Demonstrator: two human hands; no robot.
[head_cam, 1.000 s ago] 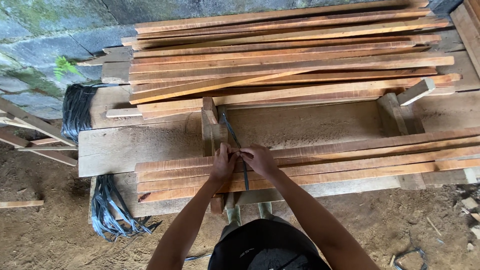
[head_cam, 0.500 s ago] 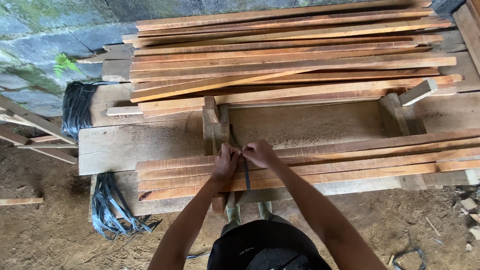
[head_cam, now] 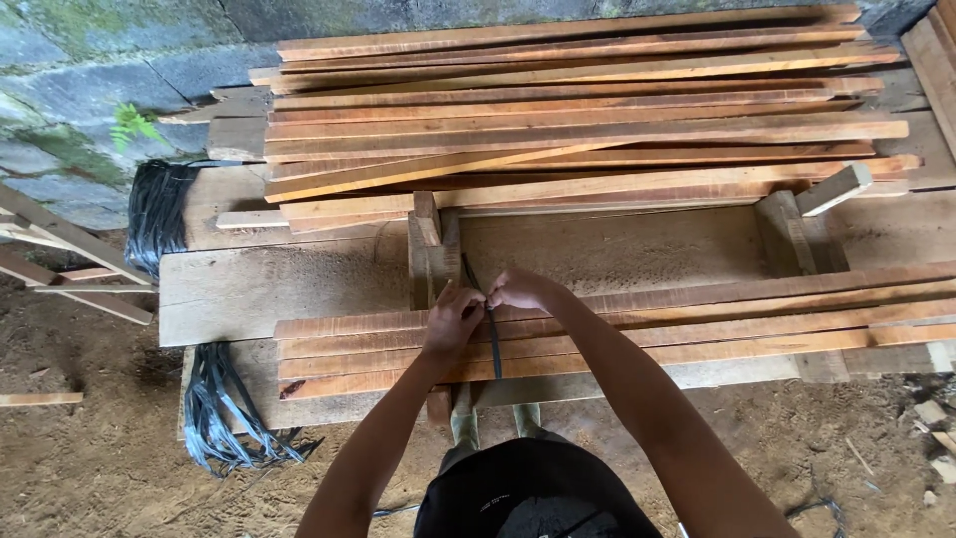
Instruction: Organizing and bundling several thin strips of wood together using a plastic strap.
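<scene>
Your left hand (head_cam: 453, 319) and right hand (head_cam: 518, 289) met over the near bundle of wooden slats (head_cam: 697, 324), both closed on the black plastic strap (head_cam: 493, 344) that ran down across the slats just below your fingers. The left pinched the strap against the top slat; the right gripped its upper end, knuckles curled, and a short length of the strap slanted up and away between your two hands. Whether a knot had formed under your fingers could not be told — they covered the crossing point.

Judged from how things lay, the strap was already wrapped round the bundle near its left end, and the tie itself was in hand rather than finished. To the right of your hands no second strap showed on the bundle, so that stretch looked untied.

Just beyond your hands stood an upright wooden block (head_cam: 430, 254) of the cradle, close to the strap's free end — the one thing crowding your fingers. Further beyond lay the bare, dusty workbench plank (head_cam: 259, 284), and past it a large loose stack of slats (head_cam: 578, 110), unbound. Well to your left a bunch of black straps (head_cam: 154, 214) hung at the bench's far corner, and another bunch (head_cam: 224, 413) trailed on the dirt floor nearer you.
</scene>
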